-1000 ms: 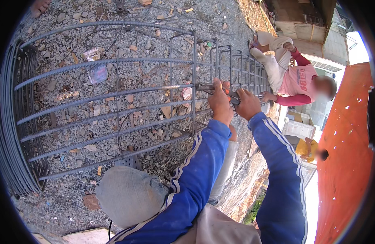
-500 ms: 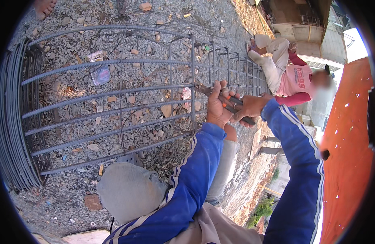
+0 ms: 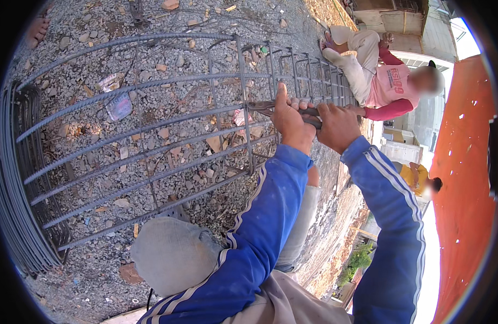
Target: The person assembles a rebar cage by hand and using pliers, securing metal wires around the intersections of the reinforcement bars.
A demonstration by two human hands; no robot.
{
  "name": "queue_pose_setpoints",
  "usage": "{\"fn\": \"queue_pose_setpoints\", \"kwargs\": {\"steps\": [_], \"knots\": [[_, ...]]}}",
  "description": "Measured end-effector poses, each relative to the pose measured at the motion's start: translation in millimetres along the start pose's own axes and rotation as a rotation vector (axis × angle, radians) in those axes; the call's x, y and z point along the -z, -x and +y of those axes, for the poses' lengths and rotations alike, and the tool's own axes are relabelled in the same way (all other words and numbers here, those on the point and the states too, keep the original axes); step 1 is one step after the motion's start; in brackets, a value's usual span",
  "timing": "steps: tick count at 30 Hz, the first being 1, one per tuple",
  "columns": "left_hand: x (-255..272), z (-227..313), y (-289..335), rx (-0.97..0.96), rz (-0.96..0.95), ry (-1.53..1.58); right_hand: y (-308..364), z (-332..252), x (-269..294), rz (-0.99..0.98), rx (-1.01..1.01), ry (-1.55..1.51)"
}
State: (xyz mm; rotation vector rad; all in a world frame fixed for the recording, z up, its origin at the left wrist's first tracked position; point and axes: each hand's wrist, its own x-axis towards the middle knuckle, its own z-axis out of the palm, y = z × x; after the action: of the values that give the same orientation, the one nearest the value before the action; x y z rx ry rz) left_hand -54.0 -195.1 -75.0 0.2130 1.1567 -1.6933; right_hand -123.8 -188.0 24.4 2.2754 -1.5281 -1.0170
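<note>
A pair of pincers (image 3: pixel 258 106) points left, its metal jaws against the crossing of a ribbed bar and an upright stirrup in a rebar cage (image 3: pixel 246 70). Around its dark handles, close behind the jaws, my left hand (image 3: pixel 292 121) is closed, thumb pointing up. Farther back on the handles, my right hand (image 3: pixel 338 127) is wrapped round them too. Whether tie wire sits in the jaws is too small to make out. The cage's long bars run left to a tight stack of stirrups (image 3: pixel 22 178) and continue right toward a co-worker.
A person in a pink shirt (image 3: pixel 389 83) sits by the cage's far end; another wears yellow (image 3: pixel 414 178). My bent knee in grey trousers (image 3: pixel 173 254) is beside the cage. Gravel, brick pieces and a plastic wrapper (image 3: pixel 119 106) lie beneath. An orange tarp (image 3: pixel 465 183) hangs at right.
Both hands have turned with the pincers, whose handles now lie more level and are more covered. The cage appears shifted slightly left. The person in yellow shows more.
</note>
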Motion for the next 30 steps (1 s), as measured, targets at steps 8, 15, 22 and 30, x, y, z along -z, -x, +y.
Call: {"fn": "queue_pose_setpoints", "kwargs": {"steps": [8,15,22,30], "knots": [[-8.7,-3.9,5.3,-0.007,0.154,-0.102,-14.2,1.4,20.9,-0.299,-0.004,-0.106],[10.1,-11.9,18.9,-0.186,-0.049,-0.596,-5.2,17.8,23.4,-0.899,-0.462,-1.203],[35.3,-25.6,16.2,-0.716,-0.155,-1.365,55.3,-35.5,-93.0,-0.022,-0.388,-1.539],[52.5,-77.2,51.3,-0.808,-0.576,-1.378,56.8,-56.2,-103.2,0.502,-0.375,-0.603]]}}
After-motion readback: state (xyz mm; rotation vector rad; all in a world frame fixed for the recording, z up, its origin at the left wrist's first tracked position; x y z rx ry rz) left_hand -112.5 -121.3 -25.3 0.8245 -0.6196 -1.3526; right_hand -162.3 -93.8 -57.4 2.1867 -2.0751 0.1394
